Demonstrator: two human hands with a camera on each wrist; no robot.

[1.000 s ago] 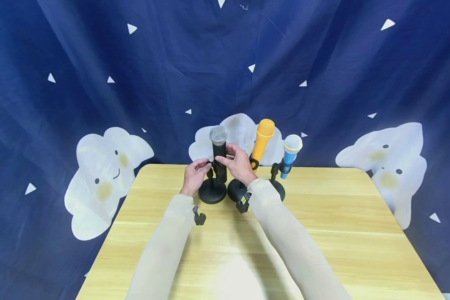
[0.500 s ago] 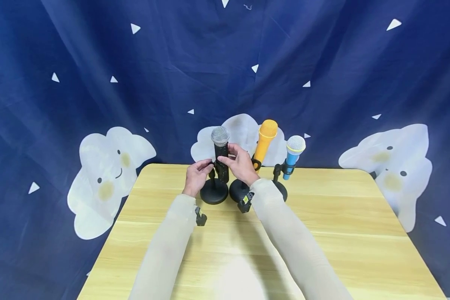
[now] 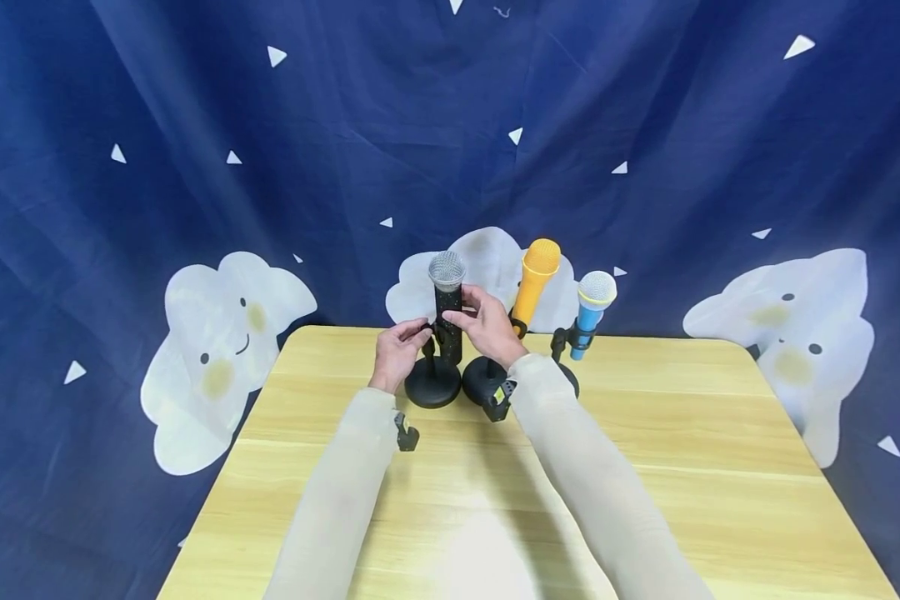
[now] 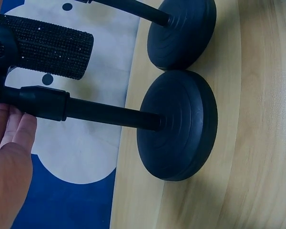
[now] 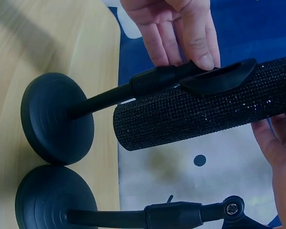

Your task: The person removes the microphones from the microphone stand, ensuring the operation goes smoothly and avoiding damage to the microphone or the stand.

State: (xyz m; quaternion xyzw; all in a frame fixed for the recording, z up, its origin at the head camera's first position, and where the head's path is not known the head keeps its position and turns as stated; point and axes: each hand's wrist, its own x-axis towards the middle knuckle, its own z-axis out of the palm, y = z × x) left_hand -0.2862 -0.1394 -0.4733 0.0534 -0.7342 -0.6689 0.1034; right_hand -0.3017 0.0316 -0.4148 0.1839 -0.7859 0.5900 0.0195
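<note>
A black, glittering microphone [image 3: 447,302] with a silver mesh head stands nearly upright in the clip [image 5: 224,78] of the leftmost black desk stand [image 3: 432,385]. My right hand [image 3: 489,327] grips its body from the right, fingers behind and thumb in front. On the other side, my left hand [image 3: 397,353] pinches the top of that stand, just below the clip. The right wrist view shows the left thumb and fingers at the joint, while the handle's lower end [image 5: 133,126] sticks out past the clip. Only part of the left hand [image 4: 12,157] shows in the left wrist view.
A yellow-orange microphone [image 3: 536,279] leans in a second stand [image 3: 482,381], partly hidden by the right hand. Right of it a blue microphone [image 3: 587,321] sits in a third stand. All are near the back edge of the wooden table [image 3: 682,433], before a blue cloud-print curtain [image 3: 345,108].
The whole scene has shifted slightly right in the head view. Both hands keep their hold on the black microphone and its stand, with little other visible movement.
</note>
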